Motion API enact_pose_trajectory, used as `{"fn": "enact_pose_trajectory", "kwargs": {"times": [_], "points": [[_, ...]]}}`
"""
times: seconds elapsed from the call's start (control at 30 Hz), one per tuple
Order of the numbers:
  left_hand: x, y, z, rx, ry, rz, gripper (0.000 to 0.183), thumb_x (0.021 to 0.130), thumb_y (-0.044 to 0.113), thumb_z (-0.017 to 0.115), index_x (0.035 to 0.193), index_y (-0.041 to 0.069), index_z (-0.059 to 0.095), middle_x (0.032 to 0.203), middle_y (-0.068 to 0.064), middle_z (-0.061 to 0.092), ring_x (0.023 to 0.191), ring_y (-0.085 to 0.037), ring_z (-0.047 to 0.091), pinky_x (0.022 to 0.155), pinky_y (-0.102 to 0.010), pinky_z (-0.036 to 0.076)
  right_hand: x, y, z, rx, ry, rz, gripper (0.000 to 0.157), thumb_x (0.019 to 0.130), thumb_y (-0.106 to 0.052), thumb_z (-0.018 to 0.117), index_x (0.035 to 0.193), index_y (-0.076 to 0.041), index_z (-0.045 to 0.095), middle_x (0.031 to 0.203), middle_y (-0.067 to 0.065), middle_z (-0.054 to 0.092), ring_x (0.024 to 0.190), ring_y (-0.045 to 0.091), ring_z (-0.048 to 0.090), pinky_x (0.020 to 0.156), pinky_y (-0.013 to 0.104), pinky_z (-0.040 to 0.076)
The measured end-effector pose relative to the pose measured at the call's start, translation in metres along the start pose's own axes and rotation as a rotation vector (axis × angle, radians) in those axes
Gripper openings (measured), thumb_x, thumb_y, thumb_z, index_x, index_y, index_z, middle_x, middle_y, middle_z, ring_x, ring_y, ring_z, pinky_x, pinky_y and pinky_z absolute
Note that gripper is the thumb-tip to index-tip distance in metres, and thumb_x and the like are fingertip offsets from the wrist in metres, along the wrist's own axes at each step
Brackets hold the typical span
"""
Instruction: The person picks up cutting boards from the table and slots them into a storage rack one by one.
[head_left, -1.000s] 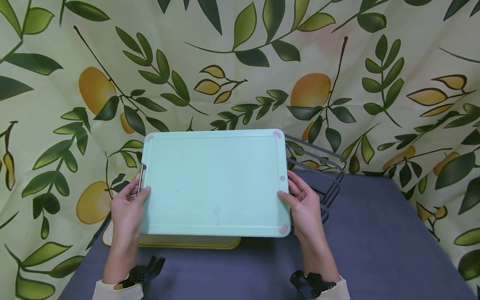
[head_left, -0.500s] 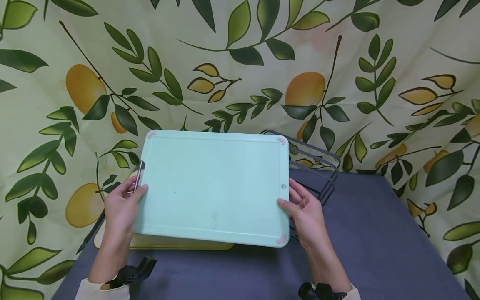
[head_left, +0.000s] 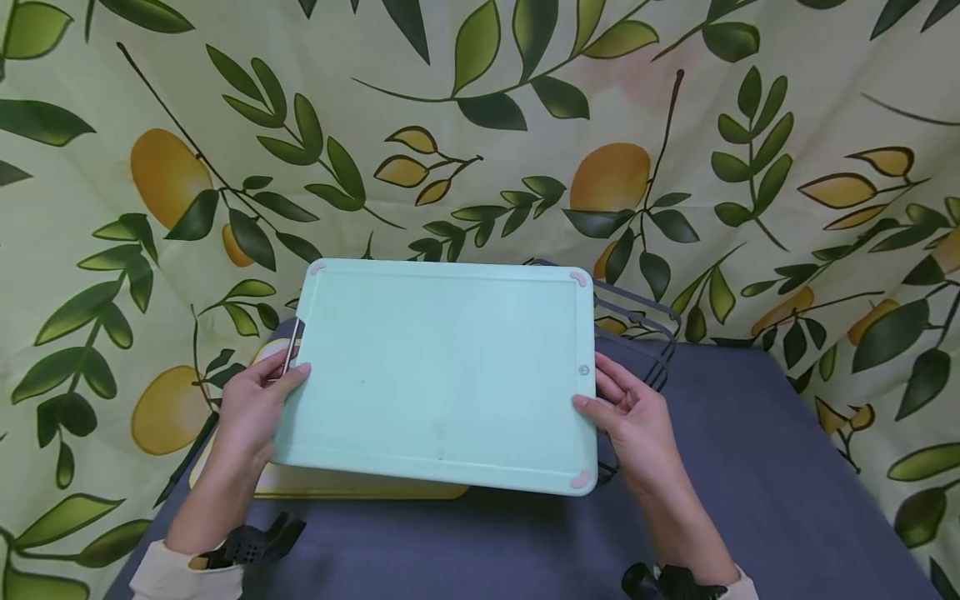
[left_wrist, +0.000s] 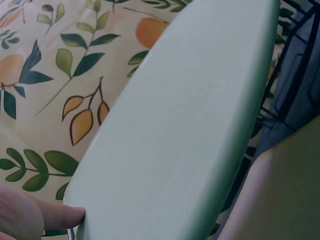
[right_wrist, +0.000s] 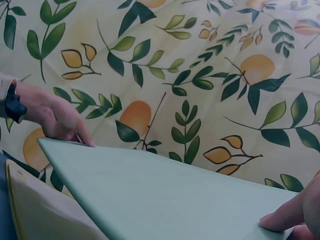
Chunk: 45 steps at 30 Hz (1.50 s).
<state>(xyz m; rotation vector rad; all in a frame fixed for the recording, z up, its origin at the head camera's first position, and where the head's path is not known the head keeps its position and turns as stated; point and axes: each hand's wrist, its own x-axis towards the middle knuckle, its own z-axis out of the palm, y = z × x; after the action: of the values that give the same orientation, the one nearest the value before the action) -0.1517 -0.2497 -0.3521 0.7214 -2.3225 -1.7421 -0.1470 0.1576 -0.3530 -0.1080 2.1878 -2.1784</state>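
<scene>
A mint-green cutting board (head_left: pixel 450 375) with pink corner pads is held up in the middle of the head view, tilted with its right side slightly lower. At its left edge my left hand (head_left: pixel 258 404) grips the board by a metal handle, thumb on the near face. My right hand (head_left: pixel 633 417) pinches the right edge, its thumb on the face and the other fingers partly hidden behind. In the left wrist view the left thumb (left_wrist: pixel 65 217) lies against the board's edge. The right wrist view shows the right thumb (right_wrist: pixel 280 217) pressing the board's surface.
Behind and below the board lies a pale board with a yellow rim (head_left: pixel 360 487), mostly covered. A dark wire rack (head_left: pixel 652 325) stands behind on the right, partly hidden. The table has a blue-grey cloth (head_left: pixel 750 467), and a leaf-and-fruit patterned curtain (head_left: pixel 525 183) hangs behind.
The cutting board has tipped, its lower right corner dropping, then shifted a little to the right with both hands still holding it. It covers more of the wire rack than before.
</scene>
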Motion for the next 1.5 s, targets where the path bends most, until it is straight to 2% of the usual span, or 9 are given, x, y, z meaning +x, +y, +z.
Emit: {"fn": "enact_pose_trajectory", "kwargs": {"times": [0.17, 0.37, 0.63, 0.93, 1.23, 1.37, 1.5], "points": [[0.000, 0.007, 0.001, 0.074, -0.046, 0.047, 0.059, 0.092, 0.038, 0.063, 0.142, 0.011, 0.047, 0.100, 0.007, 0.048, 0.087, -0.005, 0.049, 0.068, -0.018, 0.047, -0.002, -0.005, -0.006, 0.001, 0.009, 0.009, 0.073, 0.088, -0.015, 0.069, 0.150, -0.009, 0.030, 0.147, 0.013, 0.045, 0.109, 0.009, 0.065, 0.084, 0.026, 0.054], [0.002, 0.011, 0.000, 0.109, -0.105, 0.108, 0.060, 0.092, 0.036, 0.063, 0.142, 0.008, 0.046, 0.098, 0.006, 0.049, 0.082, -0.003, 0.051, 0.066, -0.018, 0.049, -0.004, -0.008, -0.014, -0.022, 0.017, 0.020, 0.074, 0.087, -0.015, 0.070, 0.149, -0.008, 0.030, 0.146, 0.015, 0.045, 0.106, 0.008, 0.066, 0.083, 0.025, 0.055], [0.005, 0.024, 0.007, 0.142, -0.176, 0.127, 0.066, 0.090, 0.042, 0.065, 0.144, 0.010, 0.043, 0.107, 0.000, 0.049, 0.084, -0.004, 0.054, 0.067, -0.019, 0.051, -0.010, -0.013, -0.028, 0.002, 0.031, -0.001, 0.075, 0.087, -0.014, 0.071, 0.149, -0.005, 0.030, 0.144, 0.015, 0.047, 0.105, 0.007, 0.066, 0.081, 0.025, 0.056], [0.005, 0.046, 0.014, 0.188, -0.200, 0.225, 0.063, 0.089, 0.039, 0.066, 0.140, 0.005, 0.049, 0.103, -0.003, 0.050, 0.086, -0.007, 0.050, 0.067, -0.016, 0.049, -0.013, -0.022, -0.046, -0.047, 0.067, -0.029, 0.080, 0.083, -0.014, 0.075, 0.148, 0.000, 0.030, 0.121, -0.006, 0.065, 0.099, 0.008, 0.068, 0.078, 0.023, 0.056], [0.005, 0.070, 0.029, 0.202, -0.218, 0.257, 0.061, 0.089, 0.037, 0.068, 0.138, 0.004, 0.051, 0.105, -0.006, 0.050, 0.089, -0.011, 0.050, 0.066, -0.016, 0.048, -0.015, -0.035, -0.064, -0.121, 0.070, -0.057, 0.081, 0.083, -0.016, 0.075, 0.149, -0.002, 0.029, 0.115, -0.013, 0.066, 0.095, 0.007, 0.069, 0.075, 0.020, 0.056], [0.009, 0.080, 0.038, 0.189, -0.222, 0.253, 0.059, 0.088, 0.034, 0.070, 0.137, 0.005, 0.052, 0.103, -0.004, 0.048, 0.091, -0.012, 0.047, 0.065, -0.015, 0.047, -0.015, -0.038, -0.073, -0.098, 0.079, -0.062, 0.082, 0.083, -0.014, 0.075, 0.149, -0.001, 0.029, 0.113, -0.014, 0.067, 0.093, 0.007, 0.070, 0.074, 0.020, 0.056], [0.014, 0.088, 0.047, 0.154, -0.239, 0.223, 0.057, 0.087, 0.032, 0.071, 0.135, 0.006, 0.055, 0.103, -0.002, 0.049, 0.091, -0.011, 0.050, 0.067, -0.015, 0.048, -0.014, -0.040, -0.082, -0.048, 0.078, -0.072, 0.082, 0.083, -0.010, 0.074, 0.149, 0.000, 0.028, 0.111, -0.014, 0.069, 0.091, 0.008, 0.070, 0.073, 0.021, 0.056]]}}
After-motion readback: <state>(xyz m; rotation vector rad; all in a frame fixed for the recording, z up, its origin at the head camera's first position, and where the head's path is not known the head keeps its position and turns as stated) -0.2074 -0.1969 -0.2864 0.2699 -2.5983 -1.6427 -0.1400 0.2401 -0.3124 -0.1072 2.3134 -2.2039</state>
